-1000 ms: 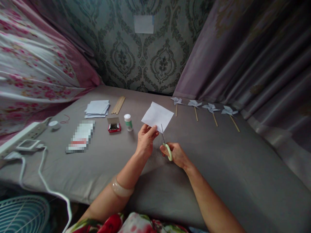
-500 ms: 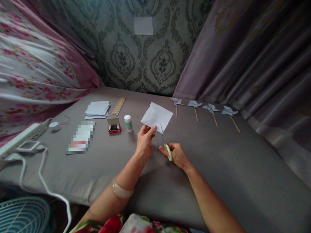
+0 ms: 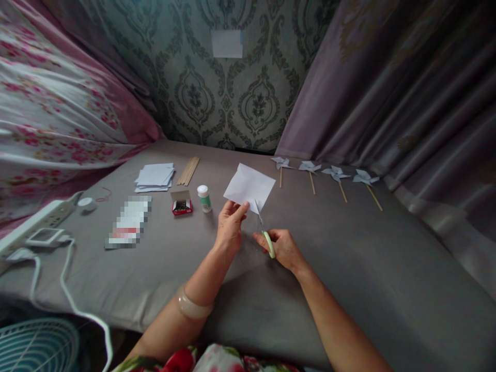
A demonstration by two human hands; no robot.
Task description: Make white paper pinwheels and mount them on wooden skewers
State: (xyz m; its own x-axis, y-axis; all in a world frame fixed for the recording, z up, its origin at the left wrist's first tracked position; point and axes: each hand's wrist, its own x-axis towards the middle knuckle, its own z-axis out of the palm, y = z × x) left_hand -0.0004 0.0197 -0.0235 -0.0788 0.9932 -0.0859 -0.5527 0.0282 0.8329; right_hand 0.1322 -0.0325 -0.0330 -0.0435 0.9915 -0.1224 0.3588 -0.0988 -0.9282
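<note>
My left hand pinches a square sheet of white paper at its near edge, thumb on top. A pair of scissors with pale green handles is gripped in my right hand. Its blades meet the paper's near corner, just right of my left thumb. Left of my hands stand a white and green bottle and an open red box of small metal pieces. Several paper pinwheels on wooden sticks lie in a row at the back right.
A stack of white paper and a bundle of wooden sticks lie at the back left. Nearer are a blurred-out packet, a white round lid and a power strip with cables. A fan stands below the edge.
Both hands stay in nearly the same place. The scissor blades appear slightly closer together on the paper's corner, and the view has shifted a little.
</note>
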